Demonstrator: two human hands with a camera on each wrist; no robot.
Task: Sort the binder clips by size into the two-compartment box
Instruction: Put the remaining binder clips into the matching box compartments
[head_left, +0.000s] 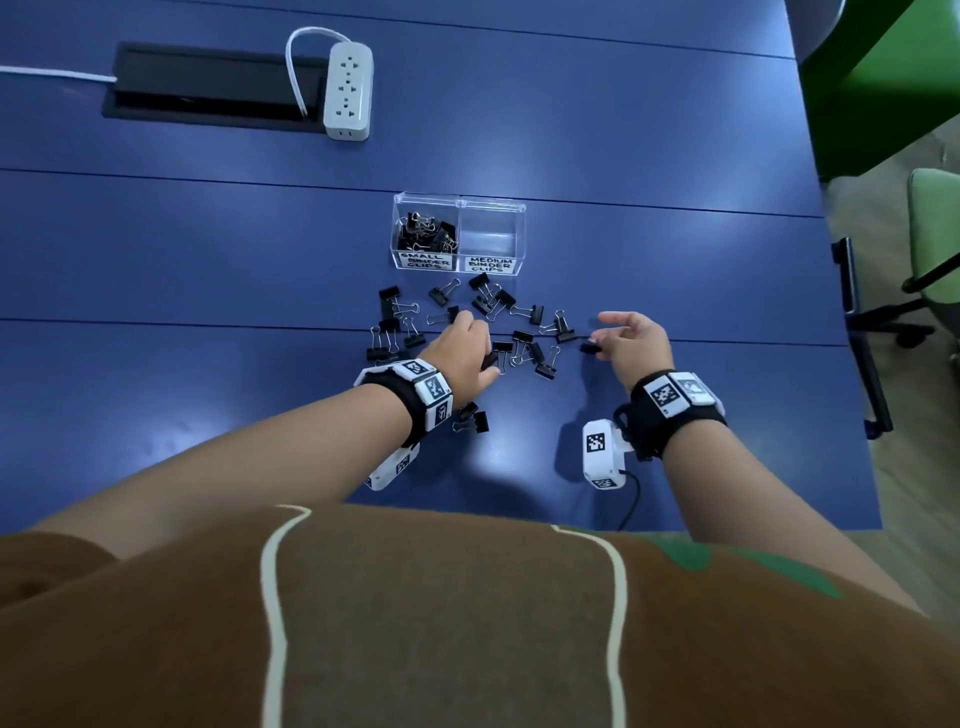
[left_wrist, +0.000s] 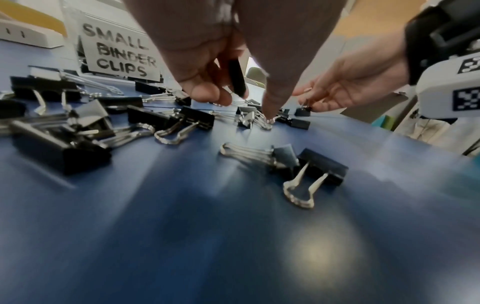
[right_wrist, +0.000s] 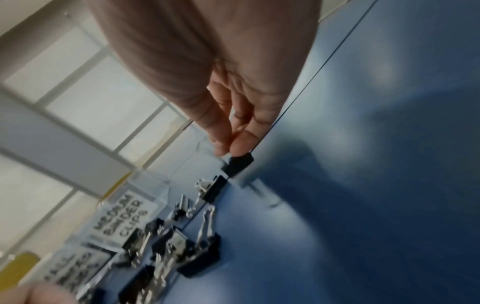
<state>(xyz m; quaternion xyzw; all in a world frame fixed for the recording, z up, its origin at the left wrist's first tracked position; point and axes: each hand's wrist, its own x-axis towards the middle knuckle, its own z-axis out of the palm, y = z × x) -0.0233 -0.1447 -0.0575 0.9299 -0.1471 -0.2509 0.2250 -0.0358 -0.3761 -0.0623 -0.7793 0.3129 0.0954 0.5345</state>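
Two hands picking binder clips off a blue bench (head_left: 623, 156)
Near the two-compartment box (head_left: 460, 232), left hand (head_left: 464, 349) grips one black clip (left_wrist: 237, 76); right hand (head_left: 638, 347) pinches a small clip (right_wrist: 238, 164)

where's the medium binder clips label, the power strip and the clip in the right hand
medium binder clips label (head_left: 491, 264), head view, middle of the white label.
power strip (head_left: 348, 91), head view, middle of its socket face.
clip in the right hand (right_wrist: 238, 165), right wrist view, its black body.

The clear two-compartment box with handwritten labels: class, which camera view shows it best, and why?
The head view: the whole clear two-compartment box shows, clips in its small side, medium side bare. The left wrist view shows only its "SMALL BINDER CLIPS" label; the right wrist view shows it blurred and tilted.
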